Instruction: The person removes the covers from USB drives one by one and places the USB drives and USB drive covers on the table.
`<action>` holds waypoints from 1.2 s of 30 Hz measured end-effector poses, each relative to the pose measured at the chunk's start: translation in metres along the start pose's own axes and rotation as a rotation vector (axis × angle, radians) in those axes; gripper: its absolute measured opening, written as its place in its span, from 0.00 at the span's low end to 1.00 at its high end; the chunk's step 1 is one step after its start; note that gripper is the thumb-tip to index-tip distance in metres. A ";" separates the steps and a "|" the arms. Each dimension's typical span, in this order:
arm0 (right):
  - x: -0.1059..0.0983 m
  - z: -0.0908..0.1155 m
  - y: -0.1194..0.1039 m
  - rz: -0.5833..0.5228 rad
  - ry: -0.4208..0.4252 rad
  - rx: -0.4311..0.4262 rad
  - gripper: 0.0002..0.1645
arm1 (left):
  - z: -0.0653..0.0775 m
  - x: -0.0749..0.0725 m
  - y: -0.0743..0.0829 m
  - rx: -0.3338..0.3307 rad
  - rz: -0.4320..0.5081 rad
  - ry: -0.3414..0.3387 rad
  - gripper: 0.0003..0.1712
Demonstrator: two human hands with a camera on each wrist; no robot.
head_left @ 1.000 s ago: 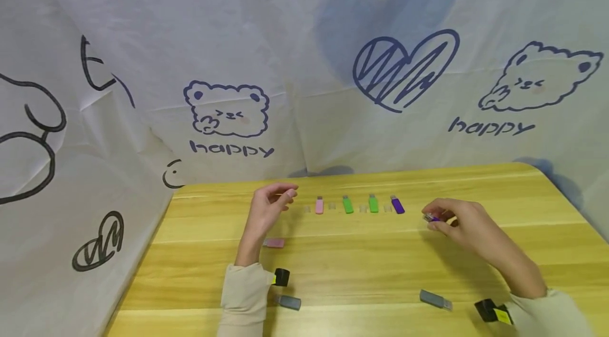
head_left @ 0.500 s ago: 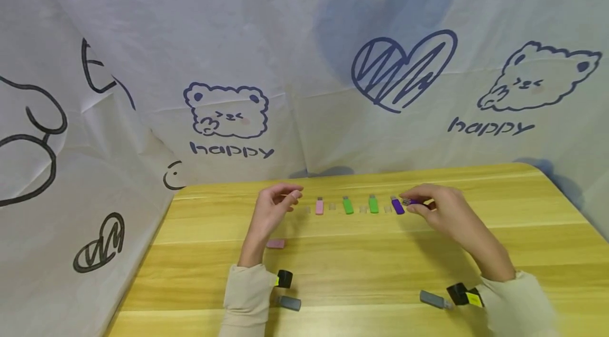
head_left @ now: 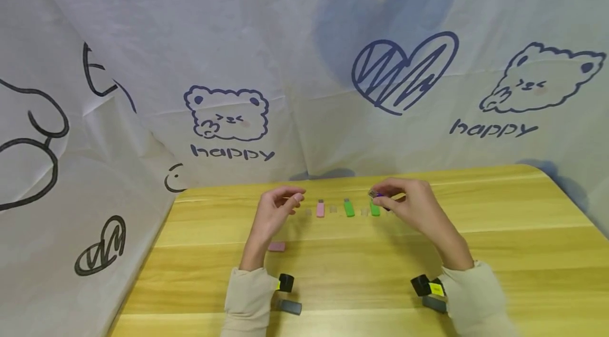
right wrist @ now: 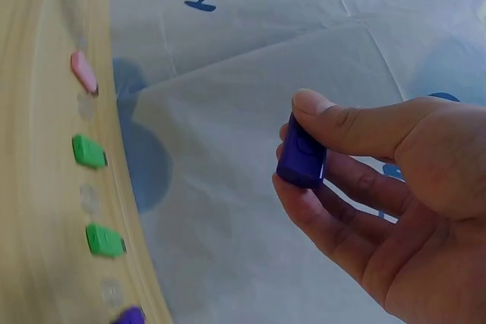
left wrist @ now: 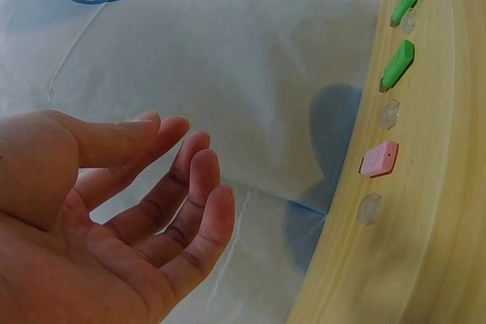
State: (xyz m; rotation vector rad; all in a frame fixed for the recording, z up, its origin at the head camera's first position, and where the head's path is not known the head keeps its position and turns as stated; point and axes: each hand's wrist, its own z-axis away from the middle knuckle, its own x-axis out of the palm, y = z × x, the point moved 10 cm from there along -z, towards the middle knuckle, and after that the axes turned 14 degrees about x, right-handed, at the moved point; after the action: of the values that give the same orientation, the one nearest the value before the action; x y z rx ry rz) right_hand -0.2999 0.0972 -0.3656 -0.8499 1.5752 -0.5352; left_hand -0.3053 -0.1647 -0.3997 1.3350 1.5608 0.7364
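My right hand [head_left: 414, 205] pinches a purple USB stick [right wrist: 301, 157] between thumb and fingers, its metal plug pointing left over the row at the back of the table. In that row lie a pink USB stick [head_left: 321, 209], a green USB stick [head_left: 349, 208] and a second green USB stick [head_left: 375, 210], partly covered by the right hand. A second purple USB stick [right wrist: 130, 316] sits at the row's right end, mostly hidden in the head view. Left of the row hovers my left hand [head_left: 273, 215], fingers loosely bent, nothing in them.
Small clear pieces [left wrist: 389, 114] alternate with the sticks along the row. Another pink USB stick [head_left: 277, 246] lies beside the left wrist. One grey USB stick [head_left: 289, 306] is near the left sleeve, and another grey stick [head_left: 434, 303] lies under the right wrist camera. A printed cloth [head_left: 304, 62] hangs behind the table.
My right hand has carried the purple USB stick leftward, past the purple one on the table to above the right-hand green one. The left hand has shifted slightly right.
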 end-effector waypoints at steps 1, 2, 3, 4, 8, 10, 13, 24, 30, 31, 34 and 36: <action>0.001 -0.001 -0.001 -0.010 0.009 -0.004 0.09 | 0.001 0.000 0.004 0.001 0.000 -0.001 0.13; 0.002 -0.002 -0.002 -0.024 0.016 -0.004 0.09 | 0.001 0.000 0.009 0.000 -0.002 -0.001 0.13; 0.002 -0.003 -0.004 -0.034 0.024 -0.006 0.09 | 0.002 0.001 0.014 0.000 -0.007 -0.004 0.13; 0.003 -0.004 -0.005 -0.047 0.030 -0.006 0.09 | 0.002 0.001 0.019 0.003 -0.015 -0.006 0.12; 0.007 -0.007 -0.010 -0.086 0.037 0.004 0.10 | 0.003 0.003 0.027 0.015 -0.022 -0.014 0.12; 0.008 -0.008 -0.014 -0.110 0.035 0.005 0.10 | 0.002 0.003 0.029 0.025 -0.022 -0.013 0.12; 0.010 -0.009 -0.017 -0.150 0.025 0.006 0.10 | 0.003 0.004 0.028 0.019 -0.004 -0.017 0.12; 0.026 -0.009 -0.013 -0.220 0.002 0.031 0.11 | 0.003 0.009 0.030 0.046 -0.015 -0.032 0.12; 0.043 -0.009 -0.018 -0.210 -0.049 0.029 0.12 | -0.001 0.014 0.007 0.075 -0.008 -0.026 0.12; 0.045 -0.009 -0.019 -0.207 -0.054 0.032 0.12 | -0.001 0.015 0.003 0.075 0.002 -0.027 0.12; 0.051 -0.008 -0.023 -0.208 -0.062 0.034 0.11 | -0.002 0.019 0.001 0.084 0.016 -0.043 0.12; 0.054 -0.008 -0.025 -0.216 -0.068 0.034 0.11 | -0.003 0.021 0.002 0.090 0.027 -0.052 0.12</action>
State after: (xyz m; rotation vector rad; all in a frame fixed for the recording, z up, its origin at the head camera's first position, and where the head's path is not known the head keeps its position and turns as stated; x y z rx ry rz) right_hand -0.3031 0.0390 -0.3797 -1.0088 1.4167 -0.6781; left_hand -0.3067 -0.1441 -0.4025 1.4331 1.5529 0.6493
